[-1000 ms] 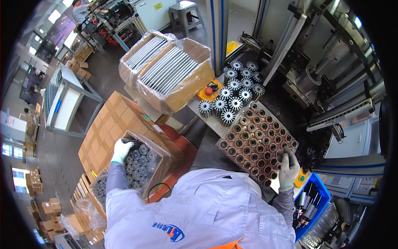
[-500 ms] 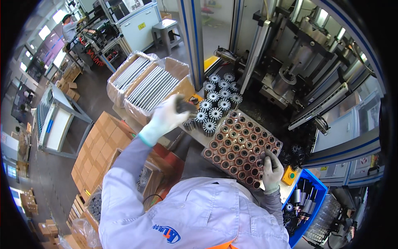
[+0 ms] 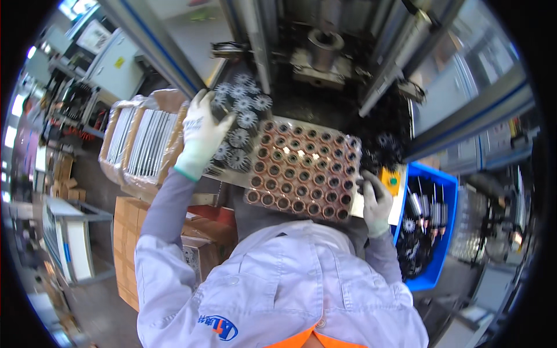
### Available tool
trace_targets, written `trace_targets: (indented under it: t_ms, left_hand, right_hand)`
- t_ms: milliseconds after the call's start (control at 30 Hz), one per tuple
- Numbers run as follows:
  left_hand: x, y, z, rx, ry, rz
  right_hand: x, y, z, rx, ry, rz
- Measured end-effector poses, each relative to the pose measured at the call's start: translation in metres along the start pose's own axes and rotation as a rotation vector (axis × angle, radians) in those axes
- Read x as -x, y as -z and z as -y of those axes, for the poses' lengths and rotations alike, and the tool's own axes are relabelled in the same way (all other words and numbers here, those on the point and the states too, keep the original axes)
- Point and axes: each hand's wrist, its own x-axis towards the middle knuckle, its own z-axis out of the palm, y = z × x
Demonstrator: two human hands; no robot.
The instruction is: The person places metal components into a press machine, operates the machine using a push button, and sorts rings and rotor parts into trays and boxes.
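My left hand (image 3: pixel 202 129), in a white glove, reaches to the left edge of a group of slotted metal cores (image 3: pixel 246 119). Its fingers and thumb are spread apart, and I see nothing held between them. The cores stand close together, their toothed round ends facing up. Beside the tray's right edge, my gloved right hand (image 3: pixel 378 204) has its fingers curled together. A dark bit shows at its fingertips, too small to name. Between both hands lies a tray (image 3: pixel 356 152) holding rows of copper-coloured rings (image 3: pixel 298 206) with dark centres.
Behind the tray stands a machine with a metal cylinder (image 3: pixel 325 49) and upright posts. A yellow box with a green button (image 3: pixel 390 181) sits right of the tray, beside a blue bin (image 3: pixel 442 255) of rotor parts. Left are boxes of metal rods (image 3: pixel 152 142) and cardboard cartons (image 3: pixel 129 249).
My left hand has moved to the cores' left edge; the dark round piece it carried no longer shows in it. My right hand has come off the tray's edge. The view has turned.
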Motion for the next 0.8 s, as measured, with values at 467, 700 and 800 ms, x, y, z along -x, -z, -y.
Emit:
trace_targets:
  t_ms: [467,700,800]
  left_hand:
    - [0.089,-0.053,-0.156,0.297,-0.731,0.935]
    - [0.088,-0.071,-0.186,0.364,-0.979,0.894]
    - [0.09,-0.079,-0.21,0.282,-0.953,0.947]
  right_hand:
    - [0.009,0.002,-0.011,-0.166,-0.146,-0.03]
    - [0.024,0.014,-0.025,-0.117,-0.188,-0.123]
    - [0.025,0.017,-0.025,-0.119,-0.182,-0.139]
